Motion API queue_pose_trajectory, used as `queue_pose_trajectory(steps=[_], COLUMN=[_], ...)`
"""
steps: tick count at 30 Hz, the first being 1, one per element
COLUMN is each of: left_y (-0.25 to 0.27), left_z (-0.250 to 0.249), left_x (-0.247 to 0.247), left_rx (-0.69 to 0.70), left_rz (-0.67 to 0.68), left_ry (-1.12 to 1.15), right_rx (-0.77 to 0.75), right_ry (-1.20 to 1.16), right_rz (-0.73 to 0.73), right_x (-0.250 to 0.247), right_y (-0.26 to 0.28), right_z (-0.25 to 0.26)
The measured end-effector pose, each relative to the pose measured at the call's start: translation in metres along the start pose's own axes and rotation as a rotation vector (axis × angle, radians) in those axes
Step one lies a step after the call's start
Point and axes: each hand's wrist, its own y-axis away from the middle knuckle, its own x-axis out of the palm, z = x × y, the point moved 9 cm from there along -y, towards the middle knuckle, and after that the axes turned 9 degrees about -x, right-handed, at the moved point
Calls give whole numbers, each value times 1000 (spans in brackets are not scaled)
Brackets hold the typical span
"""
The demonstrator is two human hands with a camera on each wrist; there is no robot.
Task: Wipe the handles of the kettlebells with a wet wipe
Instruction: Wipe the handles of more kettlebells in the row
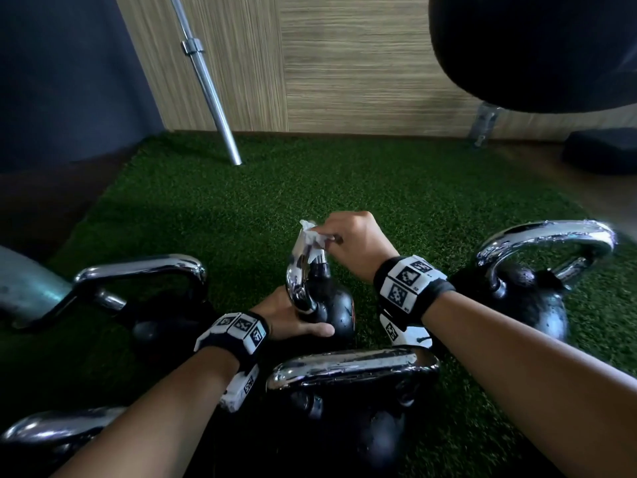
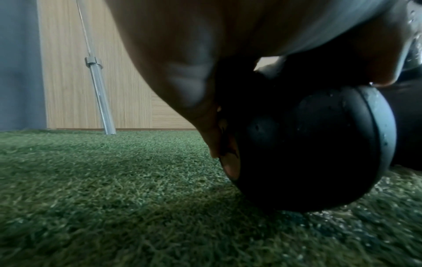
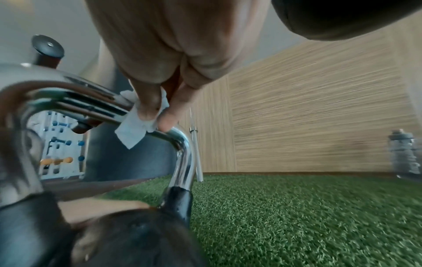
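Observation:
A small black kettlebell (image 1: 336,307) with a chrome handle (image 1: 299,270) stands on the green turf at the centre. My left hand (image 1: 293,322) grips its black ball (image 2: 308,148) from the near side, thumb laid across it. My right hand (image 1: 351,241) pinches a white wet wipe (image 1: 315,238) against the top of the handle. In the right wrist view the wet wipe (image 3: 139,124) is wrapped over the chrome handle (image 3: 95,106) under my fingertips (image 3: 167,120), close to the far bend.
Other chrome-handled kettlebells stand around: one at the left (image 1: 144,288), one in front of me (image 1: 351,374), one at the right (image 1: 537,267), one at bottom left (image 1: 51,429). A steel barbell (image 1: 210,84) leans on the wooden wall. A large black ball (image 1: 537,46) hangs top right.

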Motion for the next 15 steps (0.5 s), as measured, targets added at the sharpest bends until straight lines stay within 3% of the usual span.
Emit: queue_pose_trajectory(steps=[9, 15], left_y=[3, 4], left_z=[-2, -3], left_x=[-6, -6], left_rx=[-2, -4], left_rz=[5, 16], left_ry=[50, 119], right_rx=[-25, 193], right_ry=[-129, -270], right_rz=[152, 232], right_x=[-1, -3], right_y=[-13, -13], right_z=[22, 16])
